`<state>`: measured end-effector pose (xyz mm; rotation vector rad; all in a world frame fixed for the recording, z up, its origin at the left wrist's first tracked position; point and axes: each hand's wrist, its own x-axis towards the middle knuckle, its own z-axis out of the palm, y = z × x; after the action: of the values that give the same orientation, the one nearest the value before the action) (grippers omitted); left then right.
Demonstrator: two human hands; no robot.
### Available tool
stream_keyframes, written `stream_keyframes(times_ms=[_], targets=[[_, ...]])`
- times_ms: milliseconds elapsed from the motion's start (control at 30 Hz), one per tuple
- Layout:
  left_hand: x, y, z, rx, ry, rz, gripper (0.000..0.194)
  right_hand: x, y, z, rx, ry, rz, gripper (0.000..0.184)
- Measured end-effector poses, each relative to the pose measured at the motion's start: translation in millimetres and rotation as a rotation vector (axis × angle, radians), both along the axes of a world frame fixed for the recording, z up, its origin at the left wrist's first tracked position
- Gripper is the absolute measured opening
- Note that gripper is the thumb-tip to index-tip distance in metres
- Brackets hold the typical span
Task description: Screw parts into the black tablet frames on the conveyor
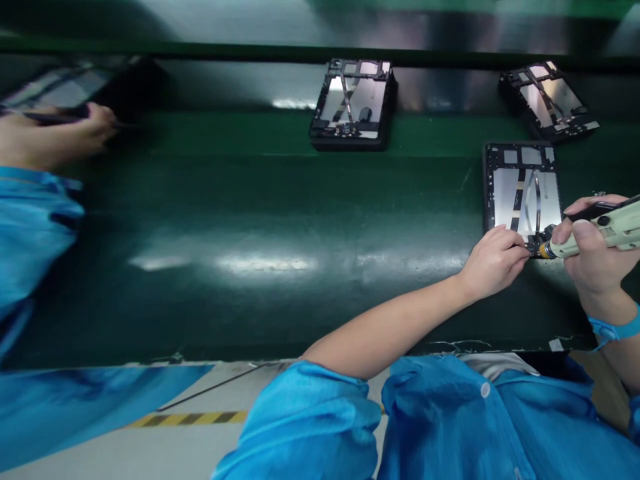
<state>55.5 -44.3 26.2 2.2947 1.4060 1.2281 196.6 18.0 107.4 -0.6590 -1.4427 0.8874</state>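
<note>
My right hand (pixel 597 257) grips a pale green electric screwdriver (pixel 621 227) that reaches in from the right edge. Its yellow-collared nose is at the bottom edge of an opened tablet (pixel 549 187), whose silver plates and ribbon cables face up. My left hand (pixel 495 261) rests at the tablet's lower left, fingertips pinched together close to the screwdriver's nose. Whatever those fingers hold is too small to make out. The screwdriver's bit and the screw spot are hidden between the two hands.
More opened tablets lie on the green work surface (pixel 240 193): one tablet (pixel 367 100) at back centre, one tilted tablet (pixel 550 100) at back right. At far left, a co-worker's hand (pixel 60 137) is on a blurred tablet (pixel 75 87). A raised metal ledge (pixel 250 23) runs along the back.
</note>
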Motion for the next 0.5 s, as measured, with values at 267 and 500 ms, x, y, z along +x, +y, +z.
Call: stream_keyframes(times_ms=[267, 500], targets=[[-0.1, 0.9, -0.6, 0.039, -0.022, -0.003, 0.018, 4.0, -1.4, -1.3, -0.041, -0.051, 0.027, 0.021], [-0.8, 1.1, -1.6, 0.052, -0.031, -0.001, 0.019, 4.6, -1.9, -10.0, -0.051, -0.054, 0.059, 0.022]])
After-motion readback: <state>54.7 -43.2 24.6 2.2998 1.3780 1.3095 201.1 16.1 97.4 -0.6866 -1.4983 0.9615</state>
